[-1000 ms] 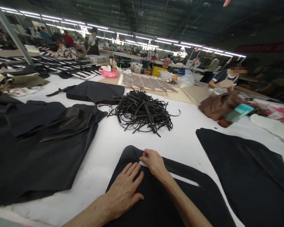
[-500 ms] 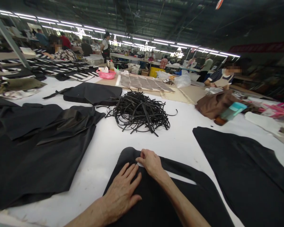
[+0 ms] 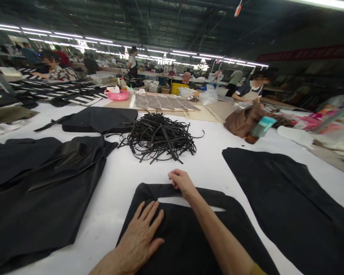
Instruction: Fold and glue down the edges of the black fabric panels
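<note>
A piece of black fabric [image 3: 189, 236] lies in front of me on the white table, with a long narrow white strip [image 3: 174, 200] showing across it below its far edge. My left hand [image 3: 140, 233] rests flat on the left part of the fabric, fingers spread. At the fabric's far edge, my right hand [image 3: 182, 181] is closed in a pinch; whatever its fingertips hold, if anything, I cannot make out. Beyond the hands sits a tangled heap of thin black strips [image 3: 163, 137].
Black sheets lie on the left [image 3: 46, 198] and right [image 3: 286, 191]. Behind the heap are a stack of black pieces [image 3: 97, 119] and a pink basin [image 3: 117, 95]. A bottle with a turquoise lid [image 3: 259, 130] stands by brown fabric [image 3: 237, 120]. A co-worker [image 3: 252, 89] is at the far right.
My right hand has moved away from me, from the white strip to past the fabric's far edge. More of the white strip shows. My left hand stays flat on the fabric.
</note>
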Motion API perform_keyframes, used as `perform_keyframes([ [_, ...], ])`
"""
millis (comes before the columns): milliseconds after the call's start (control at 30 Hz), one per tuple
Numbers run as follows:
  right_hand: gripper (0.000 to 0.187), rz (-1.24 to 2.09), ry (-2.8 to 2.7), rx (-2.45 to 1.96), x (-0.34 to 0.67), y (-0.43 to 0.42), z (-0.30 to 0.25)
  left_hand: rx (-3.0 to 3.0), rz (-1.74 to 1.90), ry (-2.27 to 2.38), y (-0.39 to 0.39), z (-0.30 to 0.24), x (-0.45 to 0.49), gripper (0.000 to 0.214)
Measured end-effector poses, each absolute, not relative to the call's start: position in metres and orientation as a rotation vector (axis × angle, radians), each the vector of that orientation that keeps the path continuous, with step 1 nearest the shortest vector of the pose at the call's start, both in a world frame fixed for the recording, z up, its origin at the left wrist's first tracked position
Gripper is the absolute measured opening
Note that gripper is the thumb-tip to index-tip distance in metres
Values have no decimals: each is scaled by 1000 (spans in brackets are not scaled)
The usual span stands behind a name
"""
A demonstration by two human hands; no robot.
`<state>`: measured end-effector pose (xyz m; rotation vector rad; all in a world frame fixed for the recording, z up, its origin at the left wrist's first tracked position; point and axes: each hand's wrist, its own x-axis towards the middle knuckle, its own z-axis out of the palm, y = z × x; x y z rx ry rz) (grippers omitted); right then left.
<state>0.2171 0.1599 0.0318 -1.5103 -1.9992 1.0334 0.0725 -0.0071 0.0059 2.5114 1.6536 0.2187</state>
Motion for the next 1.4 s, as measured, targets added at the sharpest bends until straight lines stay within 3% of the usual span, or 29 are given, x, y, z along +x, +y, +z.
perform_keyframes([
  [133,32,1059,-1820,-1491,256,181,43,2526,220,1718,-11,4,68,75],
  [267,28,1016,-1858,-1462,286,144,49,2543,276,1760,-16,4,64,78],
  [433,35,573,-2336,-1372,295,76,36,2412,478,1883,-21,8,62,69],
  [567,46,446,-2579,-1275,286,57,23,2441,422,1779,-5,24,70,61],
  [800,68,551,-2802,-1035,272,60,15,2575,150,1428,28,14,82,94],
  [1200,74,398,-2738,-1352,345,69,14,2911,355,1457,21,-8,62,83],
  [1400,61,337,-2609,-1458,336,69,23,2834,398,1822,24,-14,43,78],
])
